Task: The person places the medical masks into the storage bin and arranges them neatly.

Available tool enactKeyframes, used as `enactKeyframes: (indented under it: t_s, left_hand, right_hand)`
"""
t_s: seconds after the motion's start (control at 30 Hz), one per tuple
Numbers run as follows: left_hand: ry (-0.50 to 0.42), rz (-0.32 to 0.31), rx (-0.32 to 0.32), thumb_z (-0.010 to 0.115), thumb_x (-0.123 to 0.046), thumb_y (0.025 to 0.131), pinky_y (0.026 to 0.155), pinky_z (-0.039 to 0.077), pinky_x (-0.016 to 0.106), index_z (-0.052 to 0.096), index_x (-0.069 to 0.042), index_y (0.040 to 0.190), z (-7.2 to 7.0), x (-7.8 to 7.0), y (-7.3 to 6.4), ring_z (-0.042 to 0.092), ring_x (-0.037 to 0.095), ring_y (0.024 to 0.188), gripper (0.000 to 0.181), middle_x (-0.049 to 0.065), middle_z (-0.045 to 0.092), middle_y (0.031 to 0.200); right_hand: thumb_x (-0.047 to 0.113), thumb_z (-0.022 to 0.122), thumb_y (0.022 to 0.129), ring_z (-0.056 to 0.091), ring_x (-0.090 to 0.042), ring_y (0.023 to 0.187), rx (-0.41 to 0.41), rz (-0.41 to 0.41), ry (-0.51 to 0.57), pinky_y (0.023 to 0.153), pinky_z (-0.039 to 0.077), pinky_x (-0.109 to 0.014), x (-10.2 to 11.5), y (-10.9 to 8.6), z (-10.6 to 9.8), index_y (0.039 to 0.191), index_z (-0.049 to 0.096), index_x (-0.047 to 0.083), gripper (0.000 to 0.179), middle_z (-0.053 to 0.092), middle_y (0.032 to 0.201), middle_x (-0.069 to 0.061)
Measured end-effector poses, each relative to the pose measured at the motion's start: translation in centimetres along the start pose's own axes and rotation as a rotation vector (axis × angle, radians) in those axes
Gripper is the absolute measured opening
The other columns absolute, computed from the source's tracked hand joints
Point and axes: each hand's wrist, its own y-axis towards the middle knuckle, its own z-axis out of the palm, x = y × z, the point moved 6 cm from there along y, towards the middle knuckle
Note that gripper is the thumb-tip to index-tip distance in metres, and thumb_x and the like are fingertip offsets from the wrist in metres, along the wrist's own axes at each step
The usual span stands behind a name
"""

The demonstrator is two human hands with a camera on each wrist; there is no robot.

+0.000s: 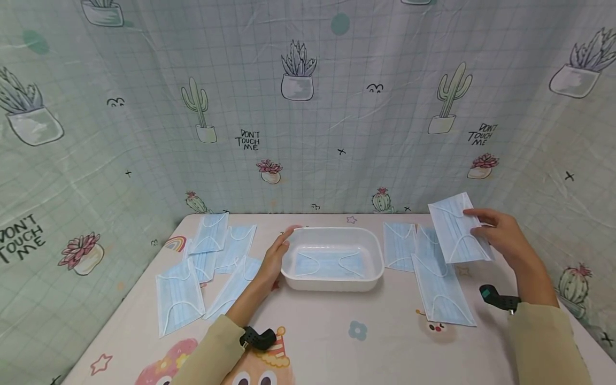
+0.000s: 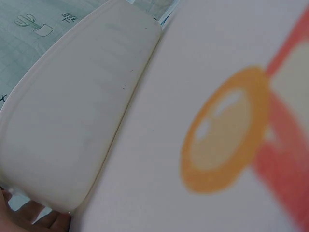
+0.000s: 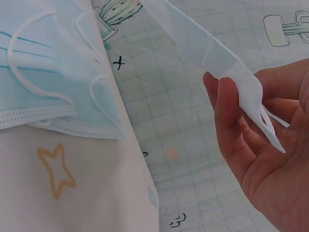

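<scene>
A white plastic tray (image 1: 332, 285) stands mid-table, with one blue face mask (image 1: 329, 264) lying flat inside. My left hand (image 1: 272, 260) holds the tray by its left end; the left wrist view shows fingers (image 2: 36, 212) against the tray wall (image 2: 72, 111). On the right, my right hand (image 1: 505, 233) pinches a face mask (image 1: 454, 227) by its edge, raised over the right-hand masks. In the right wrist view the thumb and fingers (image 3: 229, 104) meet on the held mask's white edge (image 3: 248, 89).
Several blue masks (image 1: 180, 299) lie spread left of the tray, some overlapping. More masks (image 1: 440, 283) overlap on the right, beneath the raised one. A patterned curtain (image 1: 337, 117) rises behind the table's back edge and along both sides.
</scene>
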Motion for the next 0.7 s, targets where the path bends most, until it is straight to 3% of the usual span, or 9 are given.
enactKeyframes:
  t_s: [0.53,0.6,0.7]
  left_hand:
    - [0.008,0.027,0.003,0.036,-0.032,0.112,0.129,0.013,0.059,0.036,-0.025,0.162,0.0,-0.2,0.0,0.014,0.032,0.162,0.05,0.003,0.023,0.173]
    - [0.003,0.031,0.007,0.035,-0.031,0.113,0.13,0.011,0.06,0.036,-0.024,0.162,0.1,-0.1,0.0,0.012,0.032,0.162,0.05,0.004,0.022,0.174]
    - [-0.01,0.031,0.012,0.034,-0.032,0.113,0.13,0.01,0.059,0.036,-0.025,0.162,0.1,-0.1,0.0,0.011,0.031,0.163,0.05,0.003,0.022,0.174]
  right_hand:
    - [0.013,0.057,0.104,0.029,-0.059,0.145,-0.008,-0.053,-0.019,0.112,0.033,-0.075,1.7,-0.5,0.1,0.157,0.037,-0.001,0.058,0.02,0.167,-0.033]
    - [0.014,0.057,0.104,0.032,-0.057,0.144,-0.008,-0.061,-0.037,0.11,0.043,-0.066,1.9,-0.6,0.0,0.157,0.037,-0.001,0.058,0.023,0.166,-0.033]
    - [0.015,0.058,0.104,0.036,-0.054,0.14,-0.006,-0.072,-0.052,0.096,0.053,-0.032,2.2,-0.7,0.0,0.156,0.039,-0.001,0.057,0.025,0.165,-0.033]
